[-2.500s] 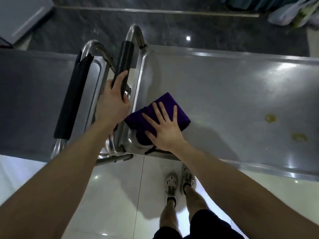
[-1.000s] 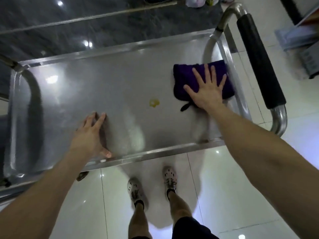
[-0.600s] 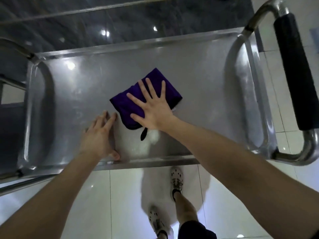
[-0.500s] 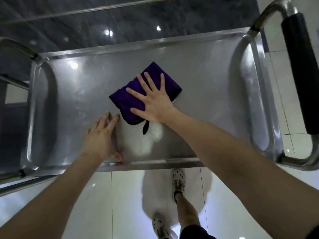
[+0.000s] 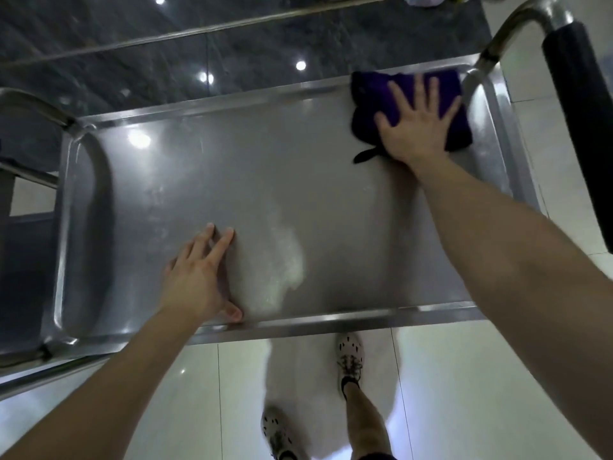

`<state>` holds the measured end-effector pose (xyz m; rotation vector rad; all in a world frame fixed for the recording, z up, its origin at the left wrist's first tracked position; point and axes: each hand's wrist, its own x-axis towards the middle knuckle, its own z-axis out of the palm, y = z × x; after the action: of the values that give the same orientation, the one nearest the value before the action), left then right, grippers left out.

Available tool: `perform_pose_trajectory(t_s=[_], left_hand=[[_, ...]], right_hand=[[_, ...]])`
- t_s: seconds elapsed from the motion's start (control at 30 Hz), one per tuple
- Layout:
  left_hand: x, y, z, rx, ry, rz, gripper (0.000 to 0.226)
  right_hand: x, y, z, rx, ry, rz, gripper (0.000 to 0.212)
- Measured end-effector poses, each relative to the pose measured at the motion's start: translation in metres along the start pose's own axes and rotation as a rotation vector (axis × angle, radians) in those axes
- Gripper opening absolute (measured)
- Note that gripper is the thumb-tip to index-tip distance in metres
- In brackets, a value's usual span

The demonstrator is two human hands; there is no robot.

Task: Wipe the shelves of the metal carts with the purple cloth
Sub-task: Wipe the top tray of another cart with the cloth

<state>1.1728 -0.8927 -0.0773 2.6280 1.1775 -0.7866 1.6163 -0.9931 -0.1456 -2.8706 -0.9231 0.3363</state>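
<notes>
Purple cloth (image 5: 374, 91) lies lengthwise along shelf (image 5: 265, 177)

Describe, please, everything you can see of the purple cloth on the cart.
The purple cloth is dark, soft-looking fabric folded into a thick pad, slightly blurred. It lies flat in the far right corner of the metal shelf, by its raised rim. The right hand presses on it with straight, spread fingers, covering its middle. A small dark tab sticks out at its near left edge.
</notes>
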Motion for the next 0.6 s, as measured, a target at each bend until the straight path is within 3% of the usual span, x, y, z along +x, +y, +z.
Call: perform_pose_trajectory(t_s=[0.1,0.17,0.23,0.3,0.43,0.5,0.6], left_hand=[[-0.003,0.001,0.0,0.003,0.022,0.028,0.172],[-0.003,0.0,0.001,-0.003,0.034,0.039,0.172],[-0.003,-0.001,0.003,-0.013,0.045,0.039,0.174],[-0.001,-0.002,0.007,-0.029,0.053,0.039,0.177],[0.002,-0.007,0.015,-0.015,0.091,0.056,0.178],[0.004,-0.008,0.017,-0.003,0.114,0.056,0.176],[0.004,-0.007,0.015,-0.01,0.093,0.059,0.176]], right_hand=[[-0.009,-0.004,-0.002,0.008,-0.005,0.174,0.079],[-0.014,-0.044,0.003,0.013,-0.01,0.268,0.08],[-0.021,-0.103,0.016,0.022,0.002,0.235,0.081],[-0.037,-0.177,0.034,0.02,0.006,0.064,0.08],[-0.094,-0.317,0.075,-0.071,-0.077,-0.457,0.074],[-0.106,-0.347,0.085,-0.126,-0.113,-0.619,0.073],[-0.097,-0.338,0.081,-0.115,-0.115,-0.685,0.071]])
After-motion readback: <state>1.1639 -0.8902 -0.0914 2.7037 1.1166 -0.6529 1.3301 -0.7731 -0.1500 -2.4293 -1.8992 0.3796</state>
